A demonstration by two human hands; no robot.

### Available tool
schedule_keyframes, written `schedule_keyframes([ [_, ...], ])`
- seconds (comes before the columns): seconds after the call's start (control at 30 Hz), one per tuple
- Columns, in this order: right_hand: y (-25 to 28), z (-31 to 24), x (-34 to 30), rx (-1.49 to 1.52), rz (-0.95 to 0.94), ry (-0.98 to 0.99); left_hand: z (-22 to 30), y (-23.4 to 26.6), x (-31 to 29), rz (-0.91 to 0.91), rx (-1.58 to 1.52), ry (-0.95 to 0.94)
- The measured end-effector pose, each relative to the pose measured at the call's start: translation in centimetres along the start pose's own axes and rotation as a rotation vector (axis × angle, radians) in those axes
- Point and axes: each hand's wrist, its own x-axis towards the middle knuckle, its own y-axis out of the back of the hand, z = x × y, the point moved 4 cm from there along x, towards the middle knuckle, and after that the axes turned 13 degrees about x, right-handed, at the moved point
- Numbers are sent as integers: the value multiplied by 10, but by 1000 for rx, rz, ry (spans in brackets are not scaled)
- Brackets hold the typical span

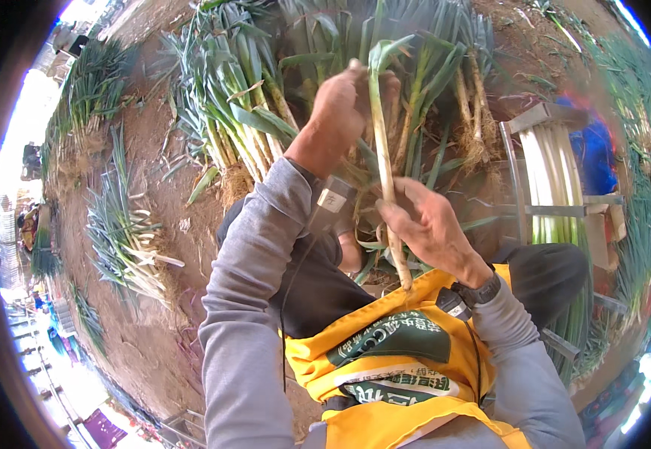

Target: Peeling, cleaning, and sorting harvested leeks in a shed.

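A single leek [380,135] stands nearly upright in front of me, its pale stem and root end hanging down toward my yellow apron [310,355]. My left hand [344,105] is closed around its upper part, just below a bent green leaf. Lower on the stem, my right hand [434,228] has its thumb and half-curled fingers at the stalk. Beyond both hands lie bunches of leeks [243,97], with roots and soil on their lower ends.
To my right, a metal rack [520,179] holds a bundle of cleaned white leeks [554,172]. A loose pile of leeks [134,239] lies on the brown dirt ground [138,352] at left, with another upright bunch [86,97] farther back. Something blue [595,153] sits behind the rack.
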Motion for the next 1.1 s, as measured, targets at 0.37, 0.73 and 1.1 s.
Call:
schedule_keyframes([
  [0.37,51,4,18,-316,147,207,26,-31,-19,-223,153,-330],
  [0.73,35,-38,111,-302,350,447,42,-18,-23,-90,270,-517],
  [1.1,42,1,44,-245,224,217,71,-18,-65,115,1471,-1319],
])
